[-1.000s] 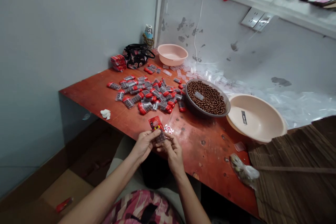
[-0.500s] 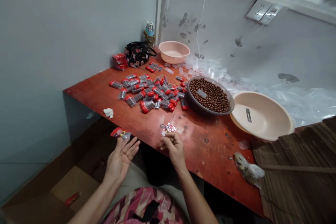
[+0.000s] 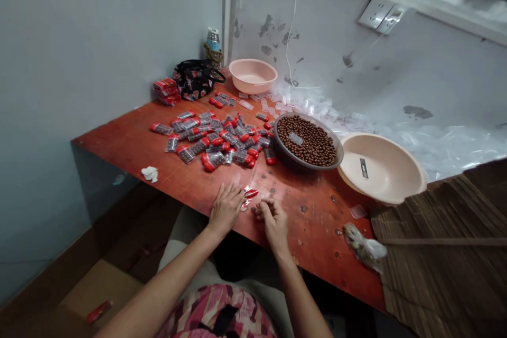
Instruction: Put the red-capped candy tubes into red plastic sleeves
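My left hand (image 3: 225, 209) lies palm down at the table's front edge, fingers stretched out. Its fingertips reach a small red and white printed packet (image 3: 251, 193), though I cannot tell whether they press on it. Just right of that packet, my right hand (image 3: 274, 221) is closed with curled fingers; whatever is in them is hidden. Beyond both hands lies a heap of small clear packs with red ends and dark contents (image 3: 217, 142). To its right stands a grey basin (image 3: 338, 161) full of brown balls, with a clear plastic piece (image 3: 295, 138) on top.
A cream basin (image 3: 396, 179) stands right of the grey one, a pink basin (image 3: 253, 84) at the back. Clear plastic pieces (image 3: 447, 148) pile along the wall. Brown cardboard (image 3: 443, 243), a tied plastic bag (image 3: 364, 247), crumpled tissue (image 3: 149, 174) and a floral bag (image 3: 195, 79) surround the area.
My left hand has swung from beyond the table edge, where a red packet was beside it, onto the table near my right hand. My right hand has shifted slightly right, off the printed packet.
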The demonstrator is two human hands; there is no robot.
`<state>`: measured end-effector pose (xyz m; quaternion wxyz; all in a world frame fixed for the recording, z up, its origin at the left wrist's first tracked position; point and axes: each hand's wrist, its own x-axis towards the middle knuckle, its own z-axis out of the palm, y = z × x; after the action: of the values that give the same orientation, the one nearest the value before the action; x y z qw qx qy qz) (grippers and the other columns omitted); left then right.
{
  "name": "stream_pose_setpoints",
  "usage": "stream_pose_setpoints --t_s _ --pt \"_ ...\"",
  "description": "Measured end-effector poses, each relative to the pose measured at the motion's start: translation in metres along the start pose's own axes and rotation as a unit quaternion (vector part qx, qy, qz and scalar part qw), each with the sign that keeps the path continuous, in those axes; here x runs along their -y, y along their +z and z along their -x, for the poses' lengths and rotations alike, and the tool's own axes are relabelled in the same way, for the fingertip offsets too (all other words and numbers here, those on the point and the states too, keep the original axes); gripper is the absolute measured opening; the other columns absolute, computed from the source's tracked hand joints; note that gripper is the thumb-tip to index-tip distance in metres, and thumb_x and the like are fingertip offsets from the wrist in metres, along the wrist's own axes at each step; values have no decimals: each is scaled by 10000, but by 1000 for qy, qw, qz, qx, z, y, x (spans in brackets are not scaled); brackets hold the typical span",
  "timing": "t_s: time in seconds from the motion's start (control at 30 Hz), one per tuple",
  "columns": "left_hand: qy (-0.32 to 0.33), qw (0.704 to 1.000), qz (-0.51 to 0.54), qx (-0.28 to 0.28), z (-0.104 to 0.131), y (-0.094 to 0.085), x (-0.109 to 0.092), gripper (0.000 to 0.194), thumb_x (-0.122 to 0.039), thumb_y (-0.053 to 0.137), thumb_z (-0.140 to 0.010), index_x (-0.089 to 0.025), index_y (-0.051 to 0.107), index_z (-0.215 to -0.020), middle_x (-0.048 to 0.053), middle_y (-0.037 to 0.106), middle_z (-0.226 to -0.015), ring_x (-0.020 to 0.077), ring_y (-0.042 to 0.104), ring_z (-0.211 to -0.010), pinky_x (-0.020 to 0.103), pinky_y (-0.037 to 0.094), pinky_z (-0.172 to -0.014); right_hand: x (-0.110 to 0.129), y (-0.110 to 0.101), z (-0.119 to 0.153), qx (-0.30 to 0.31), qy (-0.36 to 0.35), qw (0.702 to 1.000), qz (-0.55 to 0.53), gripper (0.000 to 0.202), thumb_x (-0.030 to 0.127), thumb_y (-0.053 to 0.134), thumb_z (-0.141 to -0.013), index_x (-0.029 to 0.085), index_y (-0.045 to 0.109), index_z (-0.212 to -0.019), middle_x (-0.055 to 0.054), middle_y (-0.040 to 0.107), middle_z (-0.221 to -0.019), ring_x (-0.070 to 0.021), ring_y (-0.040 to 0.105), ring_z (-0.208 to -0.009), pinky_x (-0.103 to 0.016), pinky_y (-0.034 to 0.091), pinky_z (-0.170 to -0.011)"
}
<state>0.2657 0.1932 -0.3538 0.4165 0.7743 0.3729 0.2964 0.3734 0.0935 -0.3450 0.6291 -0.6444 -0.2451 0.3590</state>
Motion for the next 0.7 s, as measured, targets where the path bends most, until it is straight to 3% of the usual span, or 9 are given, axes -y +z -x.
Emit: stream_pose_setpoints --t_s 0.1,0.2,0.3,0.4,0.47,0.53,0.63,0.7 --pt "-7 999 44 -6 7 -3 -3 248 -205 578 -722 -273 659 -947 58 613 -1100 249 414 -1174 441 133 -1050 -1 4 -14 5 -4 1000 1 259 347 545 -759 186 534 -961 -30 620 -833 -148 599 -733 -249 494 -607" --pt "-36 995 96 -4 12 -5 -14 295 -257 606 -699 -250 646 -991 47 595 -1134 238 448 -1146 402 217 -1036 -1 10 -30 30 7 998 -51 290 295 592 -723 184 504 -976 -12 624 -788 -138 596 -696 -241 482 -606" --pt "-125 983 135 0 11 -12 -25 452 -336 609 -689 -206 570 -1120 62 612 -1107 243 536 -1038 365 389 -919 3 10 -41 86 23 991 -99 284 249 606 -704 189 492 -957 32 600 -670 -106 566 -571 -217 453 -553" --pt "-229 944 223 86 5 -20 -30 413 -413 590 -688 -151 642 -1004 69 682 -905 249 606 -871 331 480 -755 10 5 -49 183 43 979 -79 325 235 631 -674 190 494 -965 52 566 -614 -94 534 -513 -202 427 -509" --pt "-270 909 285 139 2 -23 -29 358 -421 613 -664 -134 688 -864 68 689 -800 231 621 -784 316 493 -701 15 3 -56 231 25 973 8 317 249 624 -683 185 505 -969 48 558 -609 -96 525 -505 -201 420 -493" --pt "-299 889 318 141 0 -24 -26 308 -394 647 -639 -127 696 -785 72 685 -749 203 624 -724 295 497 -677 21 2 -68 241 -31 958 155 235 283 574 -734 182 536 -942 28 572 -626 -112 536 -534 -214 429 -510" --pt "-319 886 322 97 0 -22 -22 252 -350 669 -629 -109 689 -700 76 675 -671 163 617 -639 252 496 -627 31 1 -98 177 -106 923 324 206 261 415 -839 189 557 -968 -53 615 -859 -181 566 -800 -299 439 -706" --pt "-334 882 329 55 2 -21 -21 233 -331 675 -628 -103 681 -675 73 667 -639 146 610 -601 227 492 -587 37 2 -121 124 -137 884 430 302 170 309 -867 197 495 -1103 -104 534 -1119 -231 455 -1056 -373 367 -852"
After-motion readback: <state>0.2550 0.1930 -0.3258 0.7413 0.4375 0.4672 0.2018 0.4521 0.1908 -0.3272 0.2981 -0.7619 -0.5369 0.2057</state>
